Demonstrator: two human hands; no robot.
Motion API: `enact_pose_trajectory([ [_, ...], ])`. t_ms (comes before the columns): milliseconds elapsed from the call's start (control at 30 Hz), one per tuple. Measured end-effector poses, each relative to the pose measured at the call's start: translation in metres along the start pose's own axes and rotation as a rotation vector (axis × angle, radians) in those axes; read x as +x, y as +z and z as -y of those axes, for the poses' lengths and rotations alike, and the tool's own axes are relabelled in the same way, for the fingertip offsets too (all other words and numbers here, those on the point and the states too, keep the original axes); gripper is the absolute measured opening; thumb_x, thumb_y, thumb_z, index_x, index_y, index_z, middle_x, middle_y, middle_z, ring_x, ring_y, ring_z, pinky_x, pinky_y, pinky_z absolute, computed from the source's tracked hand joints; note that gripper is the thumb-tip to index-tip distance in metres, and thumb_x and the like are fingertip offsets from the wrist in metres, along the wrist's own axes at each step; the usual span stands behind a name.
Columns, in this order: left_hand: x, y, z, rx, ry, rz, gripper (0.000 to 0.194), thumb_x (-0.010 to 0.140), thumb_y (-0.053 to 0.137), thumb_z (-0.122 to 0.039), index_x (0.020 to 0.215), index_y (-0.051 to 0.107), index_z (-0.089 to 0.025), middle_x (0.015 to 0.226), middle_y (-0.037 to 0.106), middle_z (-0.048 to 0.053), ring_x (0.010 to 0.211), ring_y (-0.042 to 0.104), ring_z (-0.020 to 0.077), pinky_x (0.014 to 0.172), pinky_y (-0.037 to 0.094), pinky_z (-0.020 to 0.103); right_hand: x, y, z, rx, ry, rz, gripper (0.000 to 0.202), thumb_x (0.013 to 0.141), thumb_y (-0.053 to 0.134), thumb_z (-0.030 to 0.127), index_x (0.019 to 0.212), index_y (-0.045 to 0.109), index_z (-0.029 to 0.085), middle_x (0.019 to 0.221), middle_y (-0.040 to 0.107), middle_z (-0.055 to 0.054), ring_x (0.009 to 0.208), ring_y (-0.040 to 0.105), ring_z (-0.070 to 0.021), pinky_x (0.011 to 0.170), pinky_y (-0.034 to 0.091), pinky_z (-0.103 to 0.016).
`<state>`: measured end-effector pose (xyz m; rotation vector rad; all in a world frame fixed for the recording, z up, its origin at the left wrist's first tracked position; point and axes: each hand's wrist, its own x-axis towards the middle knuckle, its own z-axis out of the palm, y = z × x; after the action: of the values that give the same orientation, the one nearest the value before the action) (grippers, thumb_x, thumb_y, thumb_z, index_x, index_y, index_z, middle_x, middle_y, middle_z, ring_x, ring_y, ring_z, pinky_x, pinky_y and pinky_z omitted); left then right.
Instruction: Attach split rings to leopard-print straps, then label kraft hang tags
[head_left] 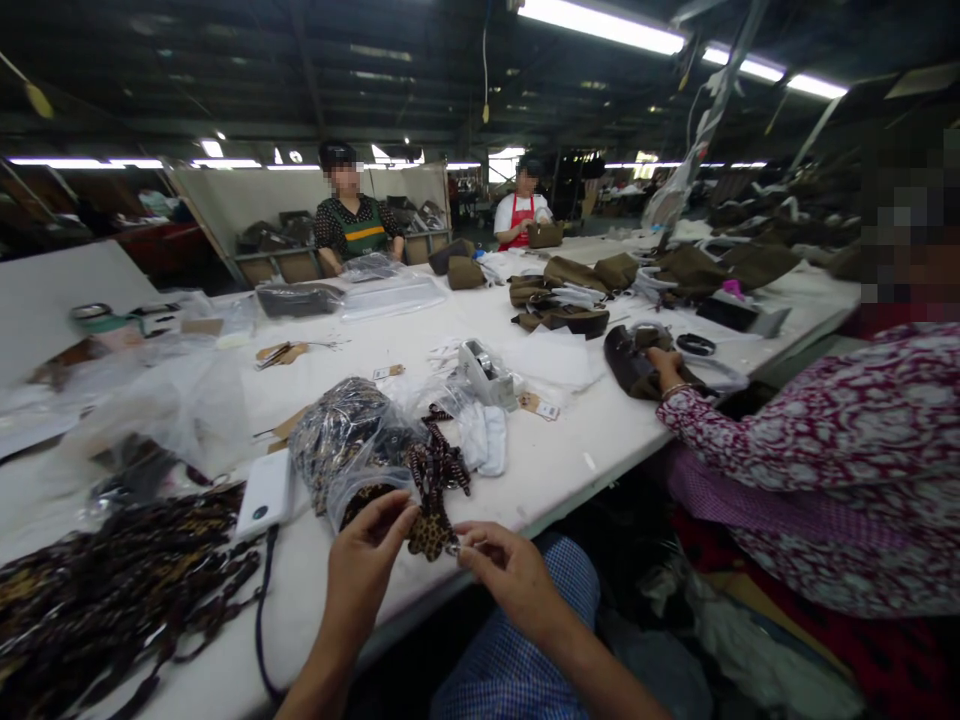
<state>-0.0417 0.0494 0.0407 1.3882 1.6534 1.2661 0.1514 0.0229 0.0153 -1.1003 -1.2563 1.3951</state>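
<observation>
Leopard-print piece (pixel 430 536): between hands, table's (pixel 555 490) near edge | Left hand (pixel 366 550): pinching its left side | Right hand (pixel 514 578): pinching shiny bit (pixel 453 548) at right | Obstruction: bulging plastic bag (pixel 349 430), 11 o'clock | Strap pile (pixel 127 590), 9; white device (pixel 264 492), 10; dispenser (pixel 486 374), 1.

Linear luminaires (pixel 604 24) are mounted beneath a dark ceiling (pixel 225 65) with exposed framing; a long white tabletop (pixel 540 450) extends across the hall, with pale upright panels (pixel 247 200) standing beyond its far edge.
</observation>
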Motion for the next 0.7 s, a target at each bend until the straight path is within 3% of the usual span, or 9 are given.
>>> enact_pose_trajectory([
  [67,-0.007,0.012,-0.002,-0.133,-0.083,0.073,0.037,0.07,0.076,-0.044,0.097,0.074,-0.018,0.096,0.078,0.007,0.09,0.072,0.0248,0.08,0.059,0.032,-0.001,0.001,0.003,-0.015,-0.046,0.005,0.018,0.083,0.07,0.036,0.084,0.074,0.018,0.114,0.07,-0.009,0.1,0.066,-0.0224,0.079,0.051,-0.026],
  [100,-0.01,0.016,-0.002,-0.179,-0.117,0.102,0.038,0.069,0.078,-0.044,0.095,0.075,-0.017,0.096,0.078,0.007,0.089,0.072,0.0249,0.079,0.059,0.032,-0.001,0.001,0.004,-0.029,-0.052,0.014,0.017,0.083,0.07,0.035,0.082,0.074,0.018,0.112,0.071,-0.008,0.1,0.066,-0.0225,0.081,0.05,-0.026],
  [233,-0.018,0.025,-0.002,-0.36,-0.26,0.144,0.042,0.067,0.08,-0.045,0.096,0.074,-0.016,0.09,0.077,0.007,0.086,0.072,0.0234,0.078,0.059,0.031,-0.004,-0.006,0.012,-0.158,-0.036,-0.006,0.017,0.087,0.065,0.031,0.085,0.075,0.018,0.08,0.074,-0.003,0.076,0.067,-0.0188,0.071,0.049,-0.025],
  [367,-0.025,0.026,0.004,-0.487,-0.401,0.14,0.048,0.067,0.079,-0.051,0.098,0.074,-0.016,0.095,0.076,0.009,0.092,0.072,0.0246,0.08,0.059,0.033,-0.007,-0.016,0.023,-0.32,-0.06,-0.051,0.015,0.089,0.063,0.027,0.085,0.076,0.02,0.08,0.074,-0.001,0.074,0.066,-0.0167,0.068,0.047,-0.023],
  [500,-0.04,0.031,0.006,-0.489,-0.498,0.449,0.048,0.076,0.068,-0.059,0.094,0.077,-0.016,0.094,0.076,0.01,0.094,0.07,0.027,0.077,0.058,0.034,-0.008,-0.021,0.032,-0.436,-0.095,-0.028,0.013,0.088,0.063,0.024,0.083,0.075,0.021,0.081,0.074,0.0,0.075,0.066,-0.0156,0.072,0.046,-0.022],
  [567,-0.045,0.034,0.004,-0.531,-0.486,0.533,0.046,0.084,0.06,-0.058,0.097,0.077,-0.017,0.097,0.076,0.009,0.097,0.068,0.0262,0.078,0.057,0.034,-0.008,-0.021,0.035,-0.47,-0.119,-0.002,0.013,0.089,0.063,0.022,0.082,0.074,0.021,0.082,0.074,0.0,0.077,0.065,-0.0153,0.073,0.045,-0.022],
  [700,-0.046,0.037,0.0,-0.593,-0.458,0.453,0.038,0.084,0.063,-0.052,0.096,0.076,-0.019,0.106,0.074,0.007,0.103,0.065,0.025,0.086,0.055,0.033,-0.009,-0.02,0.036,-0.499,-0.161,0.039,0.013,0.089,0.062,0.02,0.082,0.073,0.021,0.083,0.073,0.001,0.079,0.065,-0.015,0.074,0.045,-0.022],
])
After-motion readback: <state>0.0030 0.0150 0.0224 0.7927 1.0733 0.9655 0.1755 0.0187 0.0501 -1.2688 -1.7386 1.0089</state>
